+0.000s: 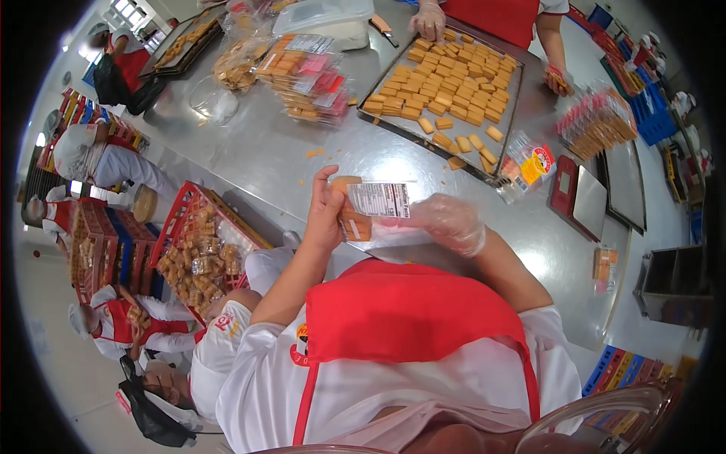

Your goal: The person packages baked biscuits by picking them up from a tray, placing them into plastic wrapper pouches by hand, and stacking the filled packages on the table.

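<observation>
My bare left hand (325, 216) is wrapped round the left end of a clear bag of biscuits (354, 225), held above the metal table near my apron. A white nutrition label (380, 200) faces up on the bag, and golden biscuits show through the plastic beside it. At the bag's right, pinkish end is my right hand (452, 223), in a clear plastic glove and somewhat blurred. Its fingers look closed on the plastic there. Beyond my hands stands a baking tray (368, 119) with many rectangular biscuits (446, 83) in rows, several lying loose near its front corner.
Filled packs (306, 79) are piled at the back left, near a lidded plastic tub (325, 19). On the right are a flat bag (527, 166), a scale (576, 197) and stacked packs (597, 121). A co-worker's gloved hand (429, 21) touches the tray. A red crate (193, 219) stands left.
</observation>
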Demonstrator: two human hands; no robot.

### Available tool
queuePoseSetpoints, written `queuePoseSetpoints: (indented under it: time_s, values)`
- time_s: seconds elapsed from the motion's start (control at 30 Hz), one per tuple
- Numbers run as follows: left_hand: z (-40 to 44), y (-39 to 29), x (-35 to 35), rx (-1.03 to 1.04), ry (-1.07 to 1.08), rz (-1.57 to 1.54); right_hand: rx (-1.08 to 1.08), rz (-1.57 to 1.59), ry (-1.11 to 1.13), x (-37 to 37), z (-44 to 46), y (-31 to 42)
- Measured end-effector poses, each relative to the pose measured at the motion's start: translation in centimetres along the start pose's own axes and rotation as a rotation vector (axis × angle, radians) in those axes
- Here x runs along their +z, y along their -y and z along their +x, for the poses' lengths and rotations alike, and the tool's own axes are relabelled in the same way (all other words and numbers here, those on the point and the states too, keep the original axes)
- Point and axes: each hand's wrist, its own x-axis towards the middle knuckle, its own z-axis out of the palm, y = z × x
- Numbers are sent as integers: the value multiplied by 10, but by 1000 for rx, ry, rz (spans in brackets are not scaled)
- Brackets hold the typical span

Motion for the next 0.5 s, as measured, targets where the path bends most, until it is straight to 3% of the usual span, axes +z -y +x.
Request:
queuePoseSetpoints:
  time_s: [0.13,0.23,0.3,0.37,0.43,0.5]
  values:
    - [-4,7,-7,31,7,336,380,-61,526,6,-8,-7]
    - [-9,16,-10,71,110,626,1016,365,632,5,1,-2]
    - [-12,14,-6,73,182,796,1092,914,248,14,-4,-2]
    - [-13,17,-3,1,204,680,1120,1205,-10,19,-7,4]
    - [-13,13,4,-68,210,560,1140,1249,-106,23,-1,14]
    - [-14,6,13,-136,196,437,926,776,87,27,1,18]
